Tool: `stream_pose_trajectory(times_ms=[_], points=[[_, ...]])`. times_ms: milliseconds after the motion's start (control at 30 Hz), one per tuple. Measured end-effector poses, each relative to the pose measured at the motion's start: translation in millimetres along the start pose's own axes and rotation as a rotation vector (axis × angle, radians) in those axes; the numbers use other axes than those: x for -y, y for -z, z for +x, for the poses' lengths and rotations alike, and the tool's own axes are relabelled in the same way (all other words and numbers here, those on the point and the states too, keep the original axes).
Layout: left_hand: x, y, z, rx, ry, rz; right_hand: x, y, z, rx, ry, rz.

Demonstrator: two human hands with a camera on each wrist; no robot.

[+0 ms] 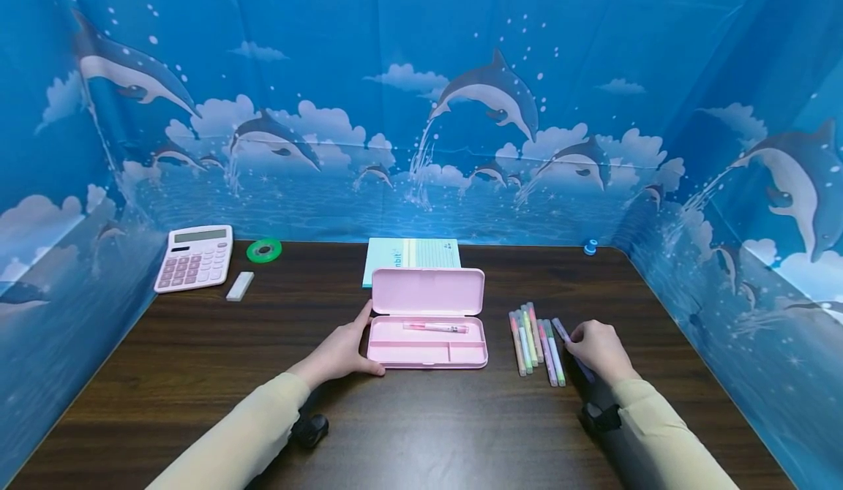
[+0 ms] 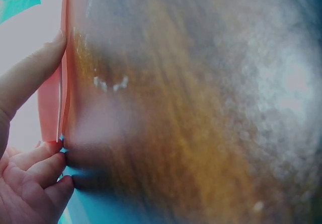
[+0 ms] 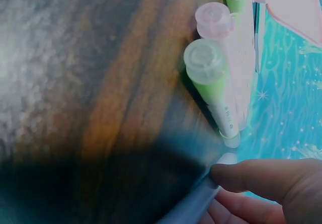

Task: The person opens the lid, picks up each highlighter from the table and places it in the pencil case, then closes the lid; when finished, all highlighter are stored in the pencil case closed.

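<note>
**Fingers closing on the purple pen beside the open case**

Fingers [image 3: 261, 176] of your right hand [image 1: 596, 349] curl over the purple pen [image 1: 562, 330], the rightmost of the row of pens [image 1: 533, 340] lying on the dark table [image 1: 197, 373]; thumb and fingertips pinch its barrel, though it does not look lifted yet. Your left hand [image 1: 342, 351] lies nearly flat, thumb and fingers relaxed against the left end of the pink pencil case [image 1: 428, 344], steadying it. The case stands open, lid up, with one pink pen [image 1: 436, 327] already in its long tray. Judged step: loading pens, barely started. Next move calls for a clean lift of the purple pen clear of its neighbours, then carrying it left to the tray.
</note>
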State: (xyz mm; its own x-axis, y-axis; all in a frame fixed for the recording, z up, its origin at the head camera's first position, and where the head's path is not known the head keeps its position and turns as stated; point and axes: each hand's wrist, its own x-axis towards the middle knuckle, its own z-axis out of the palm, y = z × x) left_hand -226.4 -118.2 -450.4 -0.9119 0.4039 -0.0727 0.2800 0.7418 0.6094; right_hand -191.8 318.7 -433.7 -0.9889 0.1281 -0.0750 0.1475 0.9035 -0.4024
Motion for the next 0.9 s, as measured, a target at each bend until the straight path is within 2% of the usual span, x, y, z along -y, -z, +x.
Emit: stream_pose_trajectory(times_ms=[400,900], points=[[-2.2,1.1,-0.9,0.003,0.010,0.001,4.7,-0.9,-1.4,-0.123,0.081,-0.017],[-2.9,0.9,-1.9,0.003,0.010,-0.012,41.3,2.4,-4.1,-0.163,0.190,-0.069]])
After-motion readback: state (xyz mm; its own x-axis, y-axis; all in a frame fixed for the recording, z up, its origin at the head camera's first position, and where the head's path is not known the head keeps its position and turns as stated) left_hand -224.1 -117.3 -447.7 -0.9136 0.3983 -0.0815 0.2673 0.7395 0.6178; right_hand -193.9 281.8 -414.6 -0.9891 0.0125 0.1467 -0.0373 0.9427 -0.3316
